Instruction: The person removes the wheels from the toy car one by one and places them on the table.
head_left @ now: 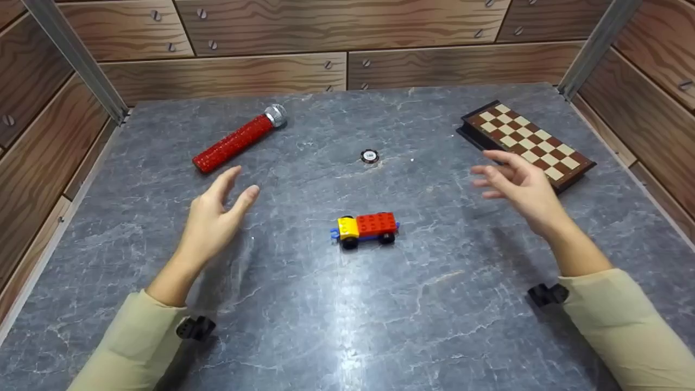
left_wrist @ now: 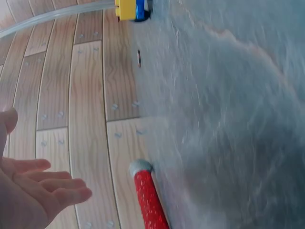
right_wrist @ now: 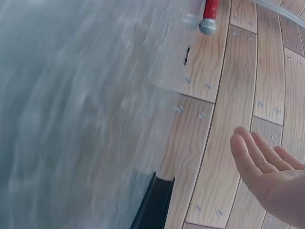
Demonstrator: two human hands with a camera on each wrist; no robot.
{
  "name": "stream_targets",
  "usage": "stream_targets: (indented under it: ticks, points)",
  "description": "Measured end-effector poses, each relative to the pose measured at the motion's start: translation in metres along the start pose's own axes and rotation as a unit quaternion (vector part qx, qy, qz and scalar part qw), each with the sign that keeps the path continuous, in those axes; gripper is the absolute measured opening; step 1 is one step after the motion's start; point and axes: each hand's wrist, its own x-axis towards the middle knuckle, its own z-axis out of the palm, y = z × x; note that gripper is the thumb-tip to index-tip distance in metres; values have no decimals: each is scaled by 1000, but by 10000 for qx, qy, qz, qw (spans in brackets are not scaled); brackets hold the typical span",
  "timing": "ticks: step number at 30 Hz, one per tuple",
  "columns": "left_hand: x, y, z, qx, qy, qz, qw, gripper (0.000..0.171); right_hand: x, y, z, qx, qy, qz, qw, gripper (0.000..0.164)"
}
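Observation:
My left hand hovers over the left of the table, fingers relaxed and holding nothing. Just beyond it lies a red glittery microphone with a silver head. My right hand is raised over the right side, its fingers loosely extended and free of any object. Behind it a chessboard box with brown and cream squares is partly covered by the hand. Between the hands stands a toy truck of red and yellow bricks on black wheels. Farther back a black-edged poker chip lies flat.
The grey marbled tabletop is bounded by wood-patterned walls at the back and both sides. Metal posts stand at the back corners. Small black devices sit at both sleeve cuffs.

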Motion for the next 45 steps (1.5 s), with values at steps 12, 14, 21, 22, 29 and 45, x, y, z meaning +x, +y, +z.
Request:
stream_targets:
  ticks: [12, 14, 21, 22, 29, 45]
  points:
    - [5, 13, 26, -1122, -625, -470, 9906, 44, 9, 7, 30, 23, -519, 1391, 9889, 53]
    - [5, 14, 30, -1180, -800, -574, 9881, 43, 10, 9, 35, 70, -658, 1671, 9837, 55]
    - [2, 22, 47, -1411, -1401, -936, 9756, 41, 13, 14, 53, 405, -1178, 2394, 9629, 61]
    - [2, 23, 49, -1470, -1489, -997, 9728, 41, 14, 14, 55, 447, -1231, 2459, 9604, 61]
    - [0, 27, 64, -1827, -2014, -1346, 9529, 40, 17, 14, 70, 596, -1536, 2798, 9458, 63]
    - [-2, 34, 91, -2233, -2782, -2416, 9024, 44, 21, 16, 93, 523, -1766, 3366, 9235, 59]
